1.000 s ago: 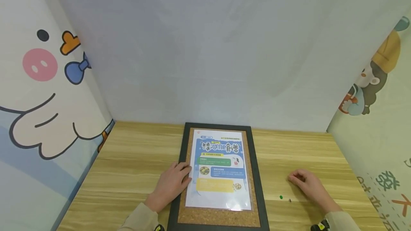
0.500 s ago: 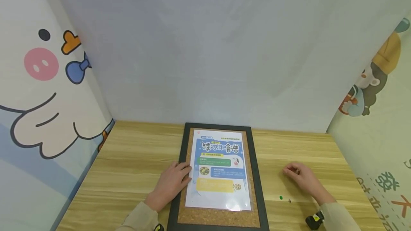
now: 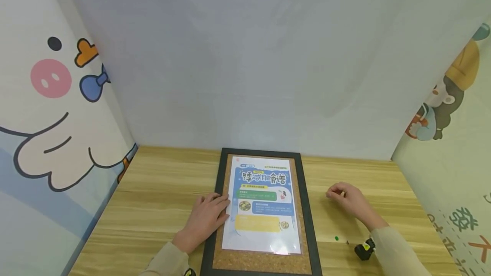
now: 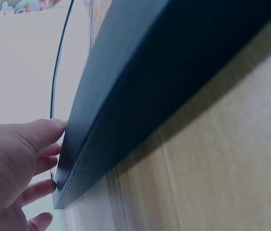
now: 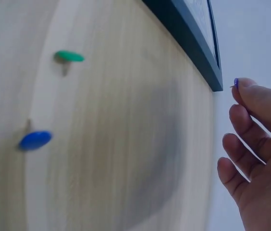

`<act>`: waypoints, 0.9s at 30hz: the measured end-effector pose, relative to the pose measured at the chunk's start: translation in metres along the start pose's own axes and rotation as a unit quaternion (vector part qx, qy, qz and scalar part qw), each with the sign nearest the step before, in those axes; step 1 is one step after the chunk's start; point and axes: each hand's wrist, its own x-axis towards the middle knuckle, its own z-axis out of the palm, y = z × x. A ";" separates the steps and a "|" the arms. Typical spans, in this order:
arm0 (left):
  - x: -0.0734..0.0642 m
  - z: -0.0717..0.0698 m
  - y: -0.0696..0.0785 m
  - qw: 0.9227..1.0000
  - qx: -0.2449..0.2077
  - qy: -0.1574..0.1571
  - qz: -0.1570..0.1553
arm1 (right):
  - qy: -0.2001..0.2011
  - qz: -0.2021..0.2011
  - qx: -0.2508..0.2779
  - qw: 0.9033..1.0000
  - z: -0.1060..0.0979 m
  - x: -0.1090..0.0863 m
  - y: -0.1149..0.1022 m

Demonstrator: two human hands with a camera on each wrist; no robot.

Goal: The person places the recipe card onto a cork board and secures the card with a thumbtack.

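Observation:
A framed corkboard point(image 3: 261, 262) lies on the table with a printed, glossy sheet point(image 3: 255, 242) on it. My left hand point(image 3: 203, 220) rests across the board's left frame edge, fingertips on the sheet's left margin; the left wrist view shows the thumb point(image 4: 46, 132) and fingers stretched out at the black frame point(image 4: 106, 91). To the right of the board, my right hand point(image 3: 350, 201) is above the table. Between thumb and index finger it pinches a purple thumbtack point(image 5: 236, 82), point outward, while the other fingers are loosely bent.
A green thumbtack point(image 5: 69, 56) and a blue thumbtack point(image 5: 35, 140) lie on the wooden table point(image 3: 161, 182), right of the board. A pale curtain point(image 3: 245, 76) hangs behind the table, with cartoon-printed cloths at both sides.
My right hand has moved left and away from me, towards the board, leaving the two thumbtacks on the table behind. The left hand has stayed in place on the board.

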 end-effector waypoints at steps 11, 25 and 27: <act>0.001 0.001 -0.002 1.000 -0.010 0.000 0.013 | -0.007 -0.007 0.013 1.000 0.002 0.029 -0.018; 0.000 0.006 -0.005 1.000 0.000 0.003 0.021 | -0.002 -0.008 0.034 0.999 0.017 0.060 -0.031; 0.000 0.006 -0.006 1.000 0.004 0.005 0.023 | -0.001 -0.007 0.030 1.000 0.020 0.064 -0.033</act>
